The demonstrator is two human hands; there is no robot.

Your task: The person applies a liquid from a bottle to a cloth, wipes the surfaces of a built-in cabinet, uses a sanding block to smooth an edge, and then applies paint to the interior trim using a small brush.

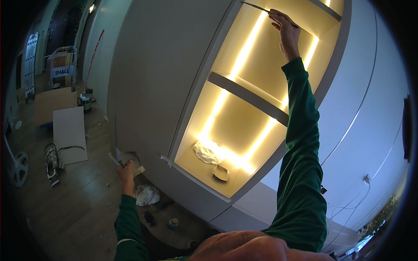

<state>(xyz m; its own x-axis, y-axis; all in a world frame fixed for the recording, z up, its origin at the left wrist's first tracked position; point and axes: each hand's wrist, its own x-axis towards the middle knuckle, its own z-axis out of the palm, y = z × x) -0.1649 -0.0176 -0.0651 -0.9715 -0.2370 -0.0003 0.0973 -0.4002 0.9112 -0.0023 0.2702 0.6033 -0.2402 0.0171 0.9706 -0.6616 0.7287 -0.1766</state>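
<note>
My right hand (286, 32) is raised inside a lit shelf niche (257, 52). Its fingers are closed round a thin paintbrush (256, 6), whose far end points left to the niche's upper left edge. Low on the left, my left hand (126, 172) grips a flat, partly see-through tray-like piece (132, 161) with pale edges; its exact kind is unclear. That piece is beside the lower front of the grey cabinet (161, 56). In the bottom compartment lie a crumpled white wrap (207, 152) and a small dark-rimmed container (220, 173).
A grey shelf board (248, 98) crosses the niche. On the floor are a crumpled white sheet (147, 195), a small jar (173, 223), cardboard (69, 135), and a paint bucket (85, 103). A ladder (30, 65) stands far left; loose cables (365, 191) hang at right.
</note>
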